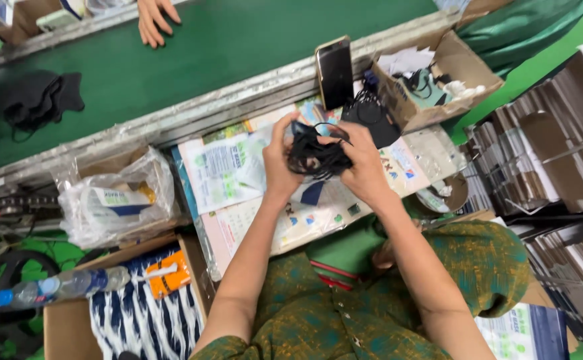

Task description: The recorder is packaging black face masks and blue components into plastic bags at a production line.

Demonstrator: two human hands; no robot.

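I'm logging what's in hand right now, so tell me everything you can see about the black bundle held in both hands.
The black bundle looks like soft dark fabric pieces with thin loops, possibly face masks, bunched together and crumpled. The left hand grips its left side and the right hand its right, fingers pinching the top edge. It is held in the air above printed plastic packets on the work surface, just below an upright phone. Finer detail is too dark to tell.

Matt black cloth masks (318,157) — glossy phone (335,72), seemingly plastic-wrapped packets (225,167).

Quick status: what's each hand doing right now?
Left hand: closed on the black face mask.
Right hand: closed on the same mask, at its other side.
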